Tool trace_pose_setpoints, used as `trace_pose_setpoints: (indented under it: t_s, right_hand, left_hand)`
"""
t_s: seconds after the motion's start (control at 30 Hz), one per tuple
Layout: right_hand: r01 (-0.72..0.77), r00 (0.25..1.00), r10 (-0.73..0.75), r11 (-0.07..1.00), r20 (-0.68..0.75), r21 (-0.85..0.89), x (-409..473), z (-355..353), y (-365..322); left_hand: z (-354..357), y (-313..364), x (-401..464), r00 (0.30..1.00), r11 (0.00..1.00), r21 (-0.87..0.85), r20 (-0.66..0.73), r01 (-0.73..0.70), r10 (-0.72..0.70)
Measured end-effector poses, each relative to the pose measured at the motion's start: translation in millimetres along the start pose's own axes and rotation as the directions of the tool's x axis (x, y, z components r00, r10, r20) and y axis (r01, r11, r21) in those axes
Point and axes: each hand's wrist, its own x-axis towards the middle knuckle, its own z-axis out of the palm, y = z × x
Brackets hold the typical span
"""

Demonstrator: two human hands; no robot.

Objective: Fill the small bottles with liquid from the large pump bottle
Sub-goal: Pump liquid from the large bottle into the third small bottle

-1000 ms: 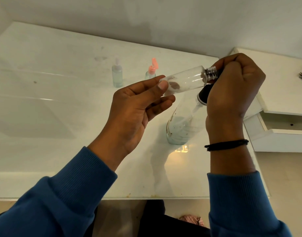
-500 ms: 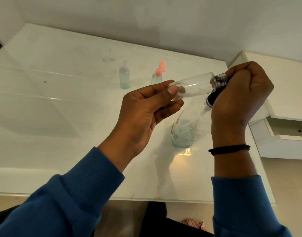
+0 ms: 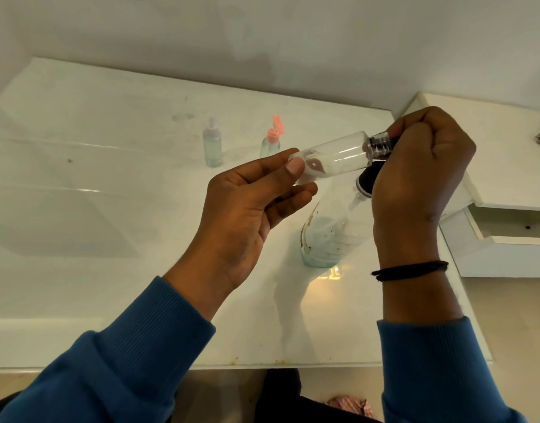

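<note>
We're pinching an empty small bottle (image 3: 332, 158) sideways in left hand (image 3: 250, 203), neck toward right hand (image 3: 421, 178) curled over large pump bottle (image 3: 329, 236) on bench (image 3: 109, 209), aligning spout

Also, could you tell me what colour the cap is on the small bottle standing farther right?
Pink cap, clearest in the head view.

No text, label, brand, number or sign can be read on any bottle or surface here.
</note>
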Motion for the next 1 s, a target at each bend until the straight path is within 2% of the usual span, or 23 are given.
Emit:
trace_pose_setpoints:
  t_s: [0.2,0.33,0.53,0.67,0.83,1.0]
  right_hand:
    - [-0.035,0.999,0.035,0.998,-0.004,0.056,-2.3,3.5,5.8]
    - [-0.014,1.0,0.014,1.0,-0.021,0.0,1.1,0.4,3.8]
    - [-0.02,0.999,0.021,0.999,-0.031,0.027,-0.4,3.7,7.8]
    - [0.032,0.998,-0.033,0.999,-0.046,-0.03,-1.1,1.8,5.0]
    - [0.018,0.999,-0.018,1.0,-0.046,0.003,-3.0,3.1,9.0]
    - [0.048,0.998,-0.05,0.998,-0.037,-0.042,0.5,-1.4,6.3]
  left_hand:
    - [-0.8,-2.5,0.8,1.0,1.0,0.019,-0.006,0.003,-0.003]
    - [0.6,-1.4,0.8,1.0,1.0,0.016,0.0,-0.001,0.001]
    - [1.0,-1.9,0.8,1.0,1.0,0.014,-0.008,-0.004,0.004]
    - [1.5,-1.2,0.8,1.0,1.0,0.008,-0.008,-0.005,0.005]
    - [1.5,-2.9,0.0,1.0,1.0,0.014,-0.012,0.001,-0.001]
    - [2.6,-2.1,-0.4,1.0,1.0,0.017,-0.002,-0.001,0.001]
